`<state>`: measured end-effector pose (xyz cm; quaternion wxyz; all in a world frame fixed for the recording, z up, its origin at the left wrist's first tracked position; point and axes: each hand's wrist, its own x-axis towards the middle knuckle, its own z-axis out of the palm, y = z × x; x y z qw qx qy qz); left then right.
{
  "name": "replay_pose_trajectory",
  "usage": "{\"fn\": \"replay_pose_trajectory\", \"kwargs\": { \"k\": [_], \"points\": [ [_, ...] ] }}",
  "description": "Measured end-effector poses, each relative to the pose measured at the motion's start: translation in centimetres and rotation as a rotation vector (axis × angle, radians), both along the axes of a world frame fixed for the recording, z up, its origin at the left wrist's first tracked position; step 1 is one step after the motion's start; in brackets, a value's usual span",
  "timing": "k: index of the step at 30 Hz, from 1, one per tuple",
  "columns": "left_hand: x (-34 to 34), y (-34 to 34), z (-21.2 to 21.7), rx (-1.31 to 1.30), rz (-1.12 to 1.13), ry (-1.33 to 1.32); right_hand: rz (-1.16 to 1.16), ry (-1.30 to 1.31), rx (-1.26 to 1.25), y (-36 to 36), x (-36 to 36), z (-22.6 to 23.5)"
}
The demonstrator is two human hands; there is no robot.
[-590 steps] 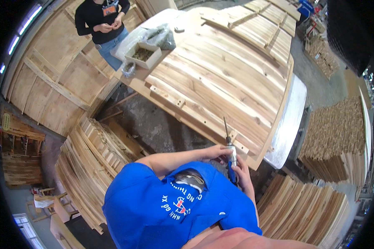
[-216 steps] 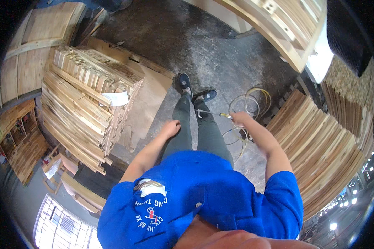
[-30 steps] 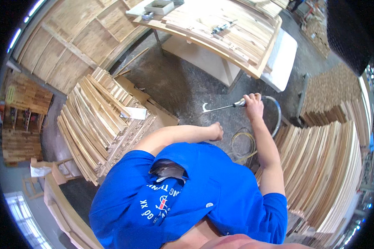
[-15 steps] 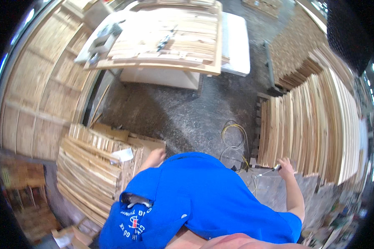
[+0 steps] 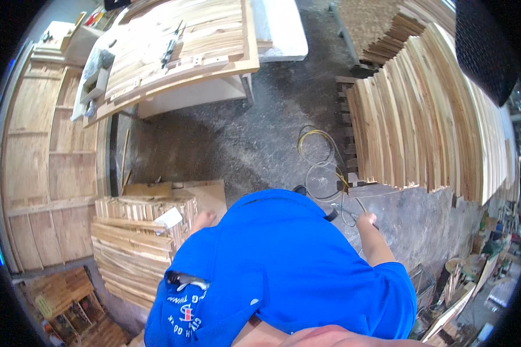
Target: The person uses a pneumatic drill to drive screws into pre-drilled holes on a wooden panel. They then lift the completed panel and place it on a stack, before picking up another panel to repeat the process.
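My right hand (image 5: 368, 221) is low at the right, past the sleeve of my blue shirt (image 5: 295, 266). Its fingers are closed around a thin rod-like tool (image 5: 360, 206) that points up toward the coiled yellow and clear hose (image 5: 319, 163) on the concrete floor. My left hand (image 5: 204, 218) hangs beside the top of a low stack of short wooden boards (image 5: 138, 237). It touches nothing I can make out, and the shirt hides part of its fingers.
A work table with a large slatted wooden panel (image 5: 185, 52) and a hand tool (image 5: 169, 45) on it stands at the upper left. Long rows of upright planks (image 5: 428, 115) line the right. Wooden panels (image 5: 46, 173) lean at the left.
My view has swung, so the table sits further up and left and the plank rows fill the right. My right hand still grips the thin tool; my left hand stays by the board stack.
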<state>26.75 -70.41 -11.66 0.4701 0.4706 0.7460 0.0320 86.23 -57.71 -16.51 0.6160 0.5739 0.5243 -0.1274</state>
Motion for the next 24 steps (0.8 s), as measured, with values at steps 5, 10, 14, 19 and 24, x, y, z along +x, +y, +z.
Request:
{"fn": "replay_pose_trajectory", "kwargs": {
  "k": [5,10,14,19,24],
  "points": [
    [0.6,6.5,-2.1,0.24,0.113,0.073,0.35,0.46,0.222,7.6,-6.5,-1.1],
    [6.1,7.6,-4.9,0.299,0.486,-0.148,0.636,1.175,0.12,14.8,-11.5,3.0],
    [12.3,2.6,-6.3,0.184,0.345,-0.071,0.67,1.194,0.113,17.5,-9.9,3.5],
    [17.4,-2.8,-5.1,0.053,0.342,-0.192,0.609,1.556,-0.074,20.5,-9.9,6.5],
    [19.3,-1.4,-2.0,0.197,0.332,-0.361,0.326,1.68,-0.041,22.1,-12.7,9.4]
  ]
}}
